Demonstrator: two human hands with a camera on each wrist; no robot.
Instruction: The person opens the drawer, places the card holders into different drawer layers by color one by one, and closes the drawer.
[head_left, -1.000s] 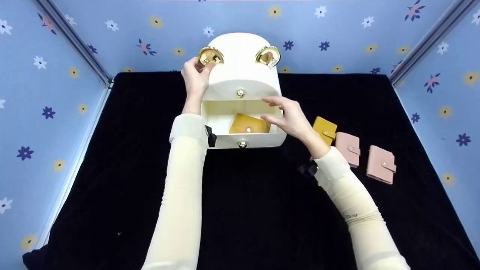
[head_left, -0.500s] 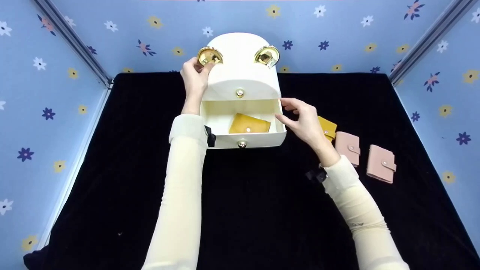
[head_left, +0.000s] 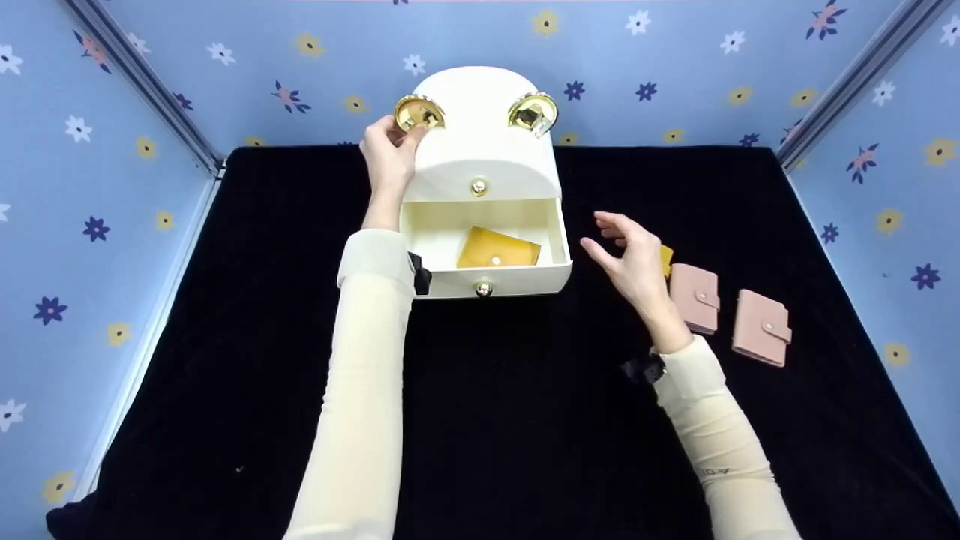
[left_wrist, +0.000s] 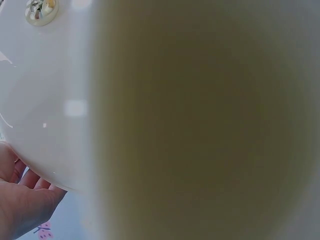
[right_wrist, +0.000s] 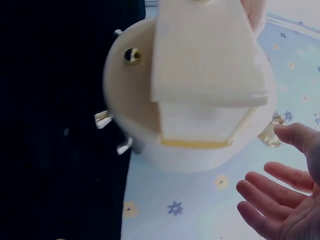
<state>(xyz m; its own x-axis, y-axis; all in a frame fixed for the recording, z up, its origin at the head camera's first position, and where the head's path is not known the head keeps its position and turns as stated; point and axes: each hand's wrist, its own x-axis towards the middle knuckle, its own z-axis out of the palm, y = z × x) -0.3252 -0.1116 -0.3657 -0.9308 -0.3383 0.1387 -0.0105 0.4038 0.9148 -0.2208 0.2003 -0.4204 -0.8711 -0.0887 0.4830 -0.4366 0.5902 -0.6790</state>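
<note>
The left hand (head_left: 390, 159) grips the left side of the white cabinet (head_left: 484, 142), its thumb just beside the left gold disc (head_left: 414, 112). The right hand (head_left: 634, 259) is spread, thumb and fingers apart, in the air to the right of the drawer (head_left: 529, 280). The drawer stands pulled out, and a yellow wallet (head_left: 499, 247) lies inside it, right of its middle. A second yellow wallet (head_left: 666, 259) is partly hidden behind the right hand; beside it, two pink wallets (head_left: 761, 328) rest on the black worktop (head_left: 495, 427).
</note>
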